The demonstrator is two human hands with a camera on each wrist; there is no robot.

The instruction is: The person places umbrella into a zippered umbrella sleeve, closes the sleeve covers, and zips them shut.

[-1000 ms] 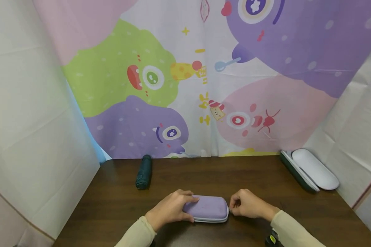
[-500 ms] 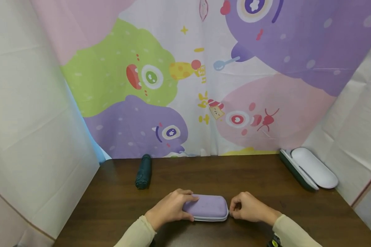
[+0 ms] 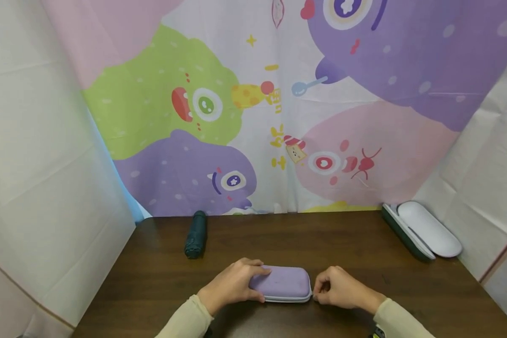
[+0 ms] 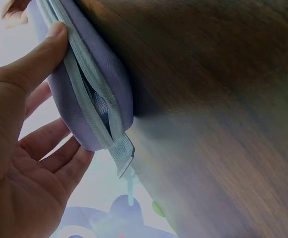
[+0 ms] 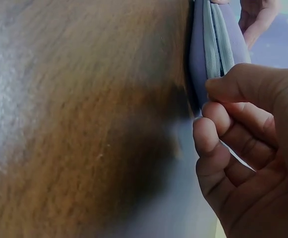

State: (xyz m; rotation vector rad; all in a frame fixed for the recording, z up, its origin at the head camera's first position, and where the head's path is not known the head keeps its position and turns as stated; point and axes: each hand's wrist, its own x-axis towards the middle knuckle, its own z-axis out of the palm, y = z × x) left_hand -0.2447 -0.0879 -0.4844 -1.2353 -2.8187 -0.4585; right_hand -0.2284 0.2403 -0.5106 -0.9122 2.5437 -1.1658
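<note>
A light purple zip case (image 3: 284, 282) with a pale grey zip lies on the table near its front. My left hand (image 3: 237, 284) grips the case's left end, thumb along the front side and fingers over the top. In the left wrist view the zip (image 4: 100, 106) gapes at that end, and a short fabric tab (image 4: 122, 153) sticks out. My right hand (image 3: 342, 287) is at the case's right front corner, its thumb and forefinger pinching at the zip. The zipper pull itself is hidden between those fingertips in the right wrist view.
A dark green folded umbrella (image 3: 196, 235) lies at the back left of the brown table (image 3: 253, 241). An opened glasses case (image 3: 428, 230), dark green outside and white inside, sits at the back right. A cartoon-printed cloth (image 3: 274, 117) hangs behind the table.
My right hand has shifted slightly toward the front at the case's right corner, still pinching at the zip. The left hand and the case stay almost in place.
</note>
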